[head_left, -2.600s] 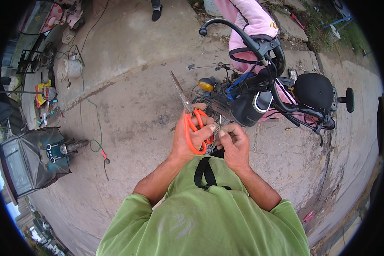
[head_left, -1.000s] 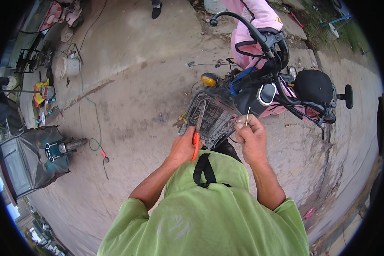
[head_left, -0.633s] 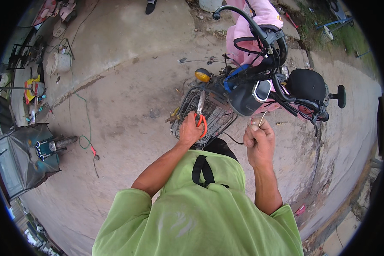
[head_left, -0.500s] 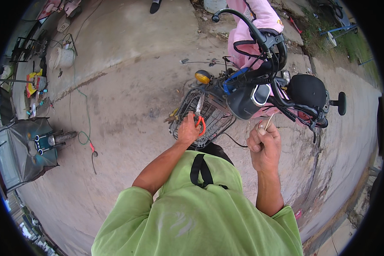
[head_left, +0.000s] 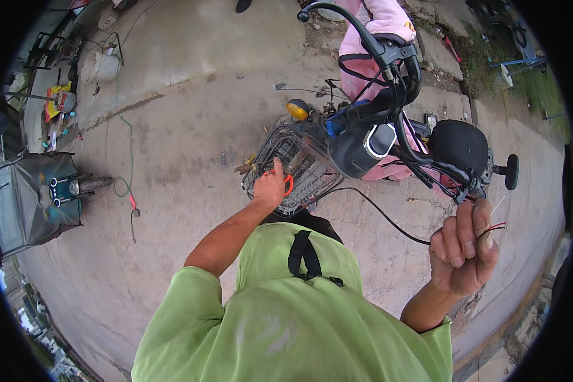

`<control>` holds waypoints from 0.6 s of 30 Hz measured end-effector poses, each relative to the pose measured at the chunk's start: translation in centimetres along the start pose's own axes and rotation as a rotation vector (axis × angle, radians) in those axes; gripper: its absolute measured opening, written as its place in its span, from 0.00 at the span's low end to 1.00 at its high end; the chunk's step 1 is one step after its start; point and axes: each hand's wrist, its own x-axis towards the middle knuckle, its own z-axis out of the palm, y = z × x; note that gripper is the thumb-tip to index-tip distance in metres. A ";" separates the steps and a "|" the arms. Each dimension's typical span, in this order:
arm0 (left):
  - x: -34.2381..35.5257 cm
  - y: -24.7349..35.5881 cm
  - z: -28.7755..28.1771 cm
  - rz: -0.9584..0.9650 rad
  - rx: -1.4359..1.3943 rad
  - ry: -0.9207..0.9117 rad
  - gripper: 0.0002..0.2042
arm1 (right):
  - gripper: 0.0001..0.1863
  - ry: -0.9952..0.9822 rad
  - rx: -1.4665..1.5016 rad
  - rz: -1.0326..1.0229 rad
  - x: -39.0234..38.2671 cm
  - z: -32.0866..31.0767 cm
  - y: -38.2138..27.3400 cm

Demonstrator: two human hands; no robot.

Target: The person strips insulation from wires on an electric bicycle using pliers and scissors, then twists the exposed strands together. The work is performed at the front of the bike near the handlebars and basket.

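Observation:
My left hand (head_left: 270,186) is over the dark wire basket at the front of a scooter, its index finger stretched out. Its other fingers are around the scissors, whose orange handles (head_left: 289,184) show beside the hand; the blades cannot be made out. Raised at the right, below the handlebar end, my right hand (head_left: 465,248) pinches the end of a black cable (head_left: 388,219). Thin red, dark and pale wires (head_left: 498,226) stick out past the fingertips. The cable runs back toward the basket (head_left: 318,194).
The scooter's black handlebar (head_left: 356,28) arches ahead, with a pink padded cover (head_left: 388,19) behind it and an amber lamp (head_left: 297,109) beside the basket. A covered three-wheeler (head_left: 28,204) stands left on the concrete, near a green cord (head_left: 131,162) and a white bucket (head_left: 100,67).
My right hand has moved right and nearer, drawing the black cable out longer. My left hand has dropped slightly over the basket, and the scissor blades that pointed away no longer show clearly.

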 end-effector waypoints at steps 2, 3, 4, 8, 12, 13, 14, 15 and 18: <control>0.1 0.2 0.0 -0.027 0.023 -0.018 0.42 | 0.10 -0.024 0.025 -0.007 -0.1 -0.3 -0.8; -0.1 0.1 0.1 -0.028 0.016 -0.009 0.42 | 0.10 -0.059 0.042 -0.004 0.1 -0.5 -1.0; -0.3 0.0 0.1 -0.030 0.010 0.001 0.42 | 0.10 -0.063 0.052 -0.007 0.2 -0.6 -1.3; -0.9 -0.2 0.4 -0.026 -0.016 0.024 0.43 | 0.10 -0.085 0.069 -0.016 0.4 -0.9 -2.4; -1.6 -0.1 0.1 -0.035 -0.076 0.057 0.42 | 0.10 -0.104 0.086 -0.027 0.8 -0.9 -2.6; -2.0 -0.1 -0.2 -0.044 -0.103 0.069 0.41 | 0.10 -0.109 0.091 -0.027 0.8 -1.0 -2.7; -2.5 0.2 -0.6 -0.054 -0.129 0.081 0.40 | 0.10 -0.113 0.100 -0.025 0.8 -1.0 -2.7; -3.1 0.7 -1.3 -0.023 -0.166 0.121 0.38 | 0.10 -0.115 0.109 -0.027 0.9 -1.0 -2.8; -5.3 3.1 -2.6 0.148 -0.330 0.240 0.30 | 0.10 -0.138 0.162 -0.028 1.2 -0.9 -2.9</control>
